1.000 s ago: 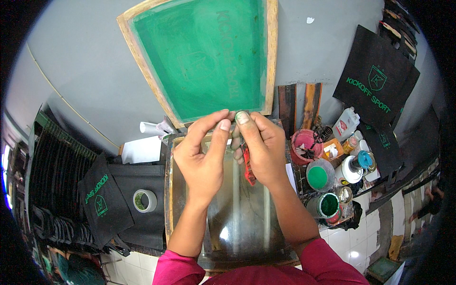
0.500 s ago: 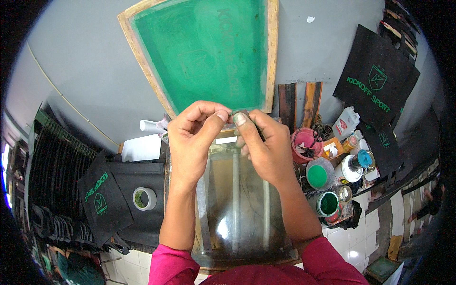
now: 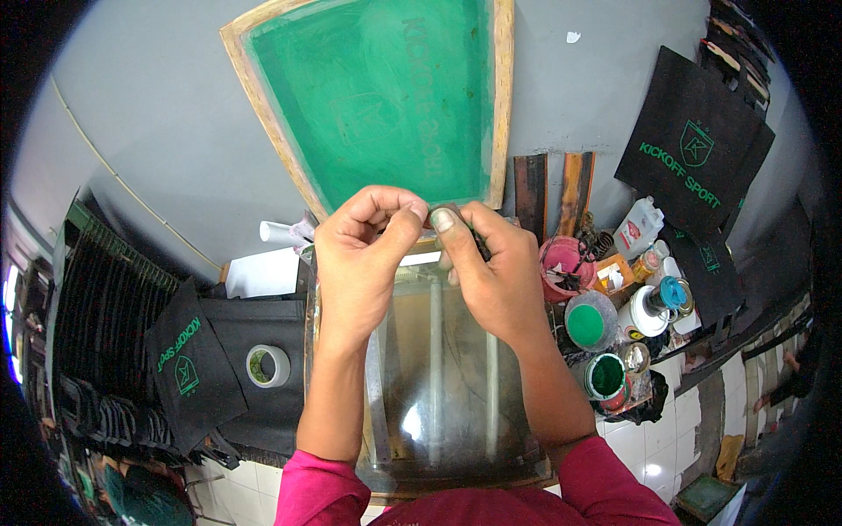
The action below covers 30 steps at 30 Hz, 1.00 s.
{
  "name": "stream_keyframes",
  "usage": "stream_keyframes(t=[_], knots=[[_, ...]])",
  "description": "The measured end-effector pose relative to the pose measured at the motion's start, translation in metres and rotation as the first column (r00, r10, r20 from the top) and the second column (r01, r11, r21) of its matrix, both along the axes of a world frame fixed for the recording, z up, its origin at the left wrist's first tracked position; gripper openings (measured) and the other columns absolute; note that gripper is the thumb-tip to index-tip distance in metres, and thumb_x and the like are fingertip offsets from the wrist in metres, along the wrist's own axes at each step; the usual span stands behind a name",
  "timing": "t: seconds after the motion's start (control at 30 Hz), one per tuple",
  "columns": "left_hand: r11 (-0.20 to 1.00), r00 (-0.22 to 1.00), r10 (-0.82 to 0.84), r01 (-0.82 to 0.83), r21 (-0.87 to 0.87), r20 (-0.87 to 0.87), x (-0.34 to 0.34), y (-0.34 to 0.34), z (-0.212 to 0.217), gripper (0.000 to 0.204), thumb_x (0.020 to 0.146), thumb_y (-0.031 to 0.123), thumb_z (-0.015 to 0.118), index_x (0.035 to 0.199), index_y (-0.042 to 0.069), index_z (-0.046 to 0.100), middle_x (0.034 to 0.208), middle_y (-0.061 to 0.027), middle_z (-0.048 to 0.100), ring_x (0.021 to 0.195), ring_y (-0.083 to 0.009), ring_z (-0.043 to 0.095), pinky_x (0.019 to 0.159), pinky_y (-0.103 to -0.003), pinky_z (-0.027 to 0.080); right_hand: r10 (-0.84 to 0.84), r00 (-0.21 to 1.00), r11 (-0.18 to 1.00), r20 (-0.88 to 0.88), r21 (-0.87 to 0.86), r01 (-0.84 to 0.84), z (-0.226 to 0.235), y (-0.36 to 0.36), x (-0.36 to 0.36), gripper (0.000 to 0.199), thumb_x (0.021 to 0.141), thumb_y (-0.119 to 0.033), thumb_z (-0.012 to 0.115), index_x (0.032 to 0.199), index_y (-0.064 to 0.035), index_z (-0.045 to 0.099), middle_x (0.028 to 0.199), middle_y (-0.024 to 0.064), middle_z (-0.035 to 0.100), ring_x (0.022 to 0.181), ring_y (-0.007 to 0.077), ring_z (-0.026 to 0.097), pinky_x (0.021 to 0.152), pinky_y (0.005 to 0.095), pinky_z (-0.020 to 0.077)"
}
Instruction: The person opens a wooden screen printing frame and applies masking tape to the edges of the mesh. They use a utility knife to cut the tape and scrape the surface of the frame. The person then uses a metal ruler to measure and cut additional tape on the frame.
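Both hands are raised close together over a glass-topped table (image 3: 408, 337). Thumb and forefinger of my left hand (image 3: 361, 263) are pinched together, and whatever lies between them is too small to make out. Beside it, my right hand (image 3: 491, 272) is curled closed around a small dark item (image 3: 449, 208), mostly hidden by the fingers; its kind does not show. The right thumb presses on its near face, and green smears mark the fingertips. Beyond the hands, a wood-framed green printing screen (image 3: 377, 105) leans against the grey wall.
On the left, a tape roll (image 3: 267, 366) rests on black fabric bags (image 3: 197, 368) with green prints. To the right stand an open tub of green paint (image 3: 605, 375), a pink bucket (image 3: 566, 263), a white jug (image 3: 638, 223) and two squeegees (image 3: 574, 188). A printed black bag (image 3: 693, 140) hangs above.
My left hand has shifted slightly to the right, its thumb closer to the right thumb. My right hand stays almost in place, its grip unchanged.
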<state>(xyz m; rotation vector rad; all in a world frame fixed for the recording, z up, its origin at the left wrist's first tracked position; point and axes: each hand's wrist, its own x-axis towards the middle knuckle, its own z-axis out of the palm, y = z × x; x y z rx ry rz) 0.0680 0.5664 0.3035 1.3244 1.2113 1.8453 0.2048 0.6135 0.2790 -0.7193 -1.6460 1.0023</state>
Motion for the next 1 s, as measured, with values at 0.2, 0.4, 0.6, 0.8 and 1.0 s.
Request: stream_keyframes(t=[0.2,0.4,0.6,0.8,1.0], knots=[[1.0,0.999,0.007,-0.007,0.014,0.032,0.0038,-0.0001,-0.0026,0.011,0.097,0.009,0.069,0.1,-0.001,0.069,0.091,-0.0036,0.072,0.082,-0.0068,0.065,0.077,-0.022,0.049,-0.047,0.999,0.996,0.022,0.079,0.045,0.0008,-0.0005,0.0005,0.03,0.1,-0.024,0.063,0.085,0.0018,0.06,0.064,0.0187,0.056,0.054,0.0277,0.054,0.053,0.0413,0.042],[0.998,0.996,-0.029,0.024,0.05,0.086,0.0025,0.0006,-0.0078,0.013,0.099,0.011,0.068,0.101,-0.001,0.07,0.094,-0.0058,0.074,0.086,-0.0089,0.067,0.082,-0.024,0.051,-0.017,1.0,1.0,0.01,-0.015,0.017,0.0043,-0.0039,0.0021,0.031,0.1,-0.025,0.064,0.085,0.0022,0.06,0.066,0.0198,0.056,0.054,0.0287,0.053,0.054,0.0411,0.0419],[0.997,0.992,-0.044,0.037,0.062,0.121,0.003,0.0002,-0.0088,0.014,0.098,0.012,0.069,0.104,-0.001,0.071,0.094,-0.0061,0.074,0.088,-0.0097,0.067,0.084,-0.025,0.051,0.011,1.0,1.0,0.005,-0.012,-0.011,0.0027,-0.0022,0.003,0.034,0.101,-0.027,0.061,0.085,0.0023,0.059,0.067,0.0207,0.056,0.056,0.027,0.054,0.055,0.041,0.0423],[0.998,0.989,-0.046,0.038,0.057,0.138,0.0037,-0.0029,-0.0085,0.014,0.098,0.012,0.07,0.104,-0.001,0.072,0.095,-0.0057,0.074,0.088,-0.009,0.067,0.084,-0.024,0.051,0.062,0.998,0.995,-0.026,-0.077,-0.064,0.0022,-0.0031,0.0031,0.036,0.101,-0.029,0.06,0.084,0.0025,0.058,0.067,0.0197,0.055,0.057,0.0252,0.053,0.056,0.0395,0.0413],[0.997,0.985,-0.056,0.048,0.057,0.162,0.005,-0.0037,-0.0088,0.014,0.097,0.011,0.07,0.103,-0.001,0.073,0.094,-0.0053,0.074,0.087,-0.0083,0.067,0.083,-0.023,0.051,0.077,0.996,0.992,-0.032,-0.096,-0.08,0.0037,-0.0036,0.0046,0.037,0.101,-0.029,0.06,0.084,0.003,0.057,0.066,0.018,0.054,0.058,0.0214,0.05,0.056,0.0388,0.0402]])
